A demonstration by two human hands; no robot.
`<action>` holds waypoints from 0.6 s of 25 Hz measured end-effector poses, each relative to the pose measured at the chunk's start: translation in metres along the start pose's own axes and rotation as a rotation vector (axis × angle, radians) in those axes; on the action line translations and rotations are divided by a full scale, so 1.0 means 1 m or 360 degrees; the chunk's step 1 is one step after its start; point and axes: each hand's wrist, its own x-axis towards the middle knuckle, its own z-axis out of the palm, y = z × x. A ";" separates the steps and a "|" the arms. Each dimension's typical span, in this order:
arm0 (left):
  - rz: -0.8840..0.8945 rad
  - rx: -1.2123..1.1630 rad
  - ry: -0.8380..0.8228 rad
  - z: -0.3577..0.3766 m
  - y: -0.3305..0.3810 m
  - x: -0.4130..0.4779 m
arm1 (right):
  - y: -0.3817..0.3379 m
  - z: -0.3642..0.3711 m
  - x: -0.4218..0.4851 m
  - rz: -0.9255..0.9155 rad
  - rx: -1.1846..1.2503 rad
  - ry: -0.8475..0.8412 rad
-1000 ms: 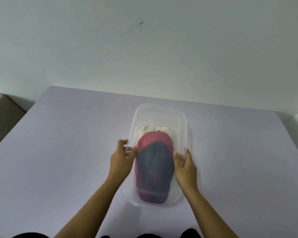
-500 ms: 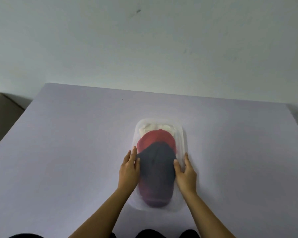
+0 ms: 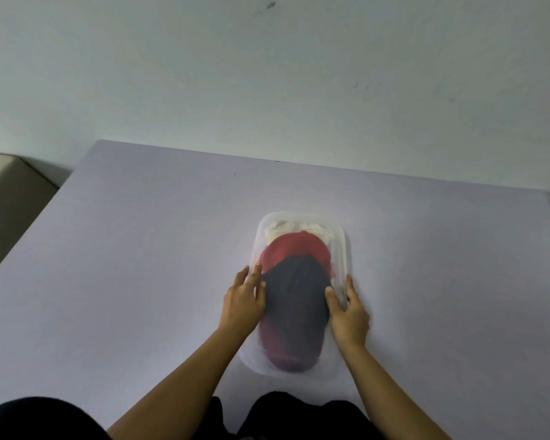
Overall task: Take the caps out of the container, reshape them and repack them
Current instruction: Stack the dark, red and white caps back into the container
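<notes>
A clear plastic oblong container sits on the pale lavender desk, about midway between its left and right edges and closer to the near edge than the far one. Its long axis runs from the near edge toward the far edge. Three caps lie overlapped inside along that same axis. A cream cap is at the far end and a red cap is in the middle. A dark navy cap lies on top and fills the near half. Which way the brims point is too blurred to tell.

The left hand lies along the container's left wall, fingers nearly straight on the outside and the thumb reaching over the rim onto the dark navy cap. The right hand mirrors it on the right wall, thumb on the cap and fingers straight along the outside.

The desk's far edge meets a plain pale grey-green wall with a few small dark marks. A beige block stands beyond the desk's left edge. Dark clothing shows at the near edge.
</notes>
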 end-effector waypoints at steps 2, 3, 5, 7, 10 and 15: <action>0.0031 -0.0096 -0.0094 -0.004 -0.006 -0.007 | 0.003 -0.004 -0.002 -0.0011 0.0082 -0.0072; 0.0005 -0.0174 -0.0158 -0.007 -0.012 -0.013 | 0.006 -0.008 -0.004 0.0007 0.0116 -0.0101; -0.0262 -0.0437 -0.0296 -0.014 -0.028 -0.031 | 0.024 -0.021 -0.012 0.0049 0.0100 -0.0186; -0.0680 -0.0982 -0.0528 -0.015 -0.041 -0.059 | 0.047 -0.030 -0.036 0.0148 0.0115 -0.0361; -0.0728 -0.1329 -0.0703 -0.013 -0.047 -0.081 | 0.068 -0.034 -0.065 0.0324 0.0347 -0.0611; -0.0637 -0.1411 -0.0684 -0.009 -0.018 -0.032 | 0.052 -0.040 -0.013 0.0234 0.0466 -0.0559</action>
